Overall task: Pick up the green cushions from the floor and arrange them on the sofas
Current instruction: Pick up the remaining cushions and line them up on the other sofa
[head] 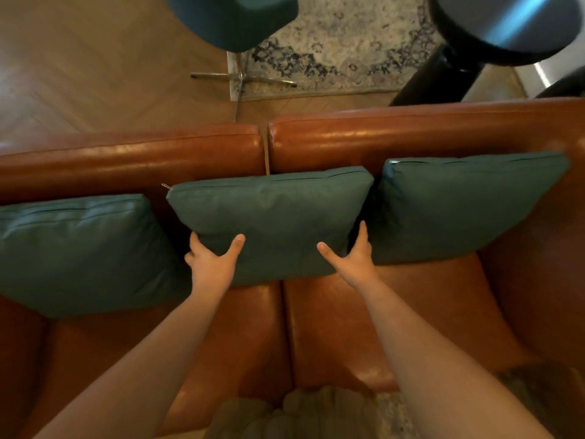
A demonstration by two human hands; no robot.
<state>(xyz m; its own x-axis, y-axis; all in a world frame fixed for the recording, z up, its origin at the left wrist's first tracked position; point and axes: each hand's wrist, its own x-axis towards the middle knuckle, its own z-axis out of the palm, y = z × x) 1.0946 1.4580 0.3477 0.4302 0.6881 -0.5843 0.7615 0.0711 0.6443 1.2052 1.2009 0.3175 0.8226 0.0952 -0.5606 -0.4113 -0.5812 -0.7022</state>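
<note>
Three green cushions lean against the back of a brown leather sofa [411, 137]. The middle cushion [272, 217] stands over the gap between the two seat pads. My left hand [213, 263] grips its lower left corner, thumb on the front face. My right hand [353, 259] grips its lower right corner the same way. The left cushion [79, 251] and the right cushion [459, 204] rest on the seats, untouched, on either side.
Behind the sofa lie a wooden herringbone floor [95, 74] and a patterned rug [342, 49]. A teal swivel chair [234, 17] on a metal base and a round dark table [506, 23] stand on the rug.
</note>
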